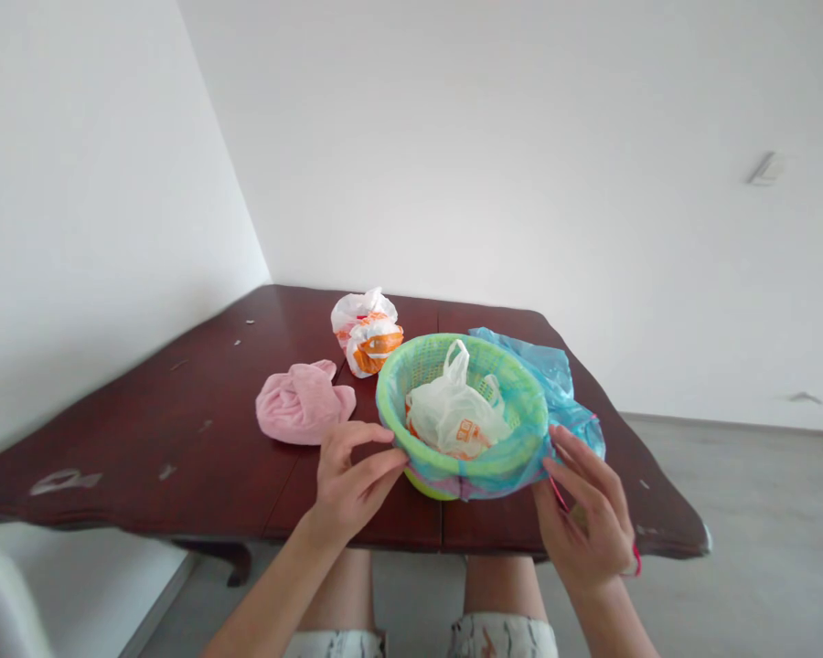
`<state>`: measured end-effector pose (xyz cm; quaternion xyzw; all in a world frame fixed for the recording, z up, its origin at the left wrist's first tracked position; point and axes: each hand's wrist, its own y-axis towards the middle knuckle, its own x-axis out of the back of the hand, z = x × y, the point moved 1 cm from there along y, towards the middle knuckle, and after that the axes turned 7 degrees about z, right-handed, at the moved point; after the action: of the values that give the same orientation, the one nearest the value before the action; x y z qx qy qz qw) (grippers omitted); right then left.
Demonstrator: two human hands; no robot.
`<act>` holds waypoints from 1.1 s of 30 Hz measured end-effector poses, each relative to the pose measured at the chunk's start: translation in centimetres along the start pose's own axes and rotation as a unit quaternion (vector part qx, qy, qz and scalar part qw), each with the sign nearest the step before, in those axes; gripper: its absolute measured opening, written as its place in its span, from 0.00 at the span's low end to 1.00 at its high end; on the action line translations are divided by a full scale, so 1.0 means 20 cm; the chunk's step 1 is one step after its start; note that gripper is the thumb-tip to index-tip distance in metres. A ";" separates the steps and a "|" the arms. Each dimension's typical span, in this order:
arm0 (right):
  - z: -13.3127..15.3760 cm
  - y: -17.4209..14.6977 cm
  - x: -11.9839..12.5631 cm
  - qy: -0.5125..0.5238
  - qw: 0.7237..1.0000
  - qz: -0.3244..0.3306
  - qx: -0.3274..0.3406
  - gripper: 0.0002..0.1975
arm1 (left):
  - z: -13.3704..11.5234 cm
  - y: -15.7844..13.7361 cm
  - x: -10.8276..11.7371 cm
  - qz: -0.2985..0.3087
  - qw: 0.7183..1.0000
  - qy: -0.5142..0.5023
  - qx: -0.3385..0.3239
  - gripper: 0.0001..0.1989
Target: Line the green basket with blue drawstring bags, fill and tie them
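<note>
While my left hand [349, 480] (eight o'clock) and right hand [593, 521] (four) pinch blue plastic bag [555, 370] over green basket [445, 340], white carrier bag [456, 411] lies inside.

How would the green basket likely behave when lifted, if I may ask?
The basket probably keeps its shape, as its rim looks evenly round. It may feel light, its wall being full of holes. The thin blue plastic draped over its rim could make it slippery.

Green basket [429, 364], blue bag [550, 370]
</note>
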<state>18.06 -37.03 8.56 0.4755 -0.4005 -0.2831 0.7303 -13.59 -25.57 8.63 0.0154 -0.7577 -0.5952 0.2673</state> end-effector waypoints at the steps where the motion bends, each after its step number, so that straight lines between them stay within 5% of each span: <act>1: 0.00 0.02 0.01 -0.002 1.000 -0.005 0.004 0.36 | 0.00 0.02 0.02 0.010 1.000 -0.016 -0.011 0.11; 9: -0.06 0.21 0.08 0.030 0.992 0.124 0.009 0.18 | 0.04 0.22 0.11 0.113 0.987 -0.118 0.013 0.09; 13: -0.14 0.30 0.10 -0.048 0.990 0.123 -0.051 0.10 | 0.12 0.33 0.15 0.098 0.991 -0.078 0.049 0.02; 17: -0.24 0.35 0.11 -0.046 0.989 0.116 -0.085 0.06 | 0.19 0.41 0.22 0.108 0.989 -0.058 0.083 0.10; 23: -0.24 0.42 0.10 0.040 0.962 0.267 -0.038 0.14 | 0.23 0.45 0.29 0.224 0.971 -0.046 0.071 0.16; 28: -0.27 0.46 0.13 0.025 0.964 0.261 -0.039 0.10 | 0.31 0.46 0.34 0.280 0.951 -0.094 0.090 0.18; 33: -0.36 0.44 0.19 0.020 0.961 0.265 -0.073 0.10 | 0.40 0.45 0.34 0.402 0.901 -0.072 0.144 0.18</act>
<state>26.44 -33.33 16.34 0.3039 -0.4756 -0.0984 0.8196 -20.05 -18.10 18.26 -0.2952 -0.7937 -0.3213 0.4238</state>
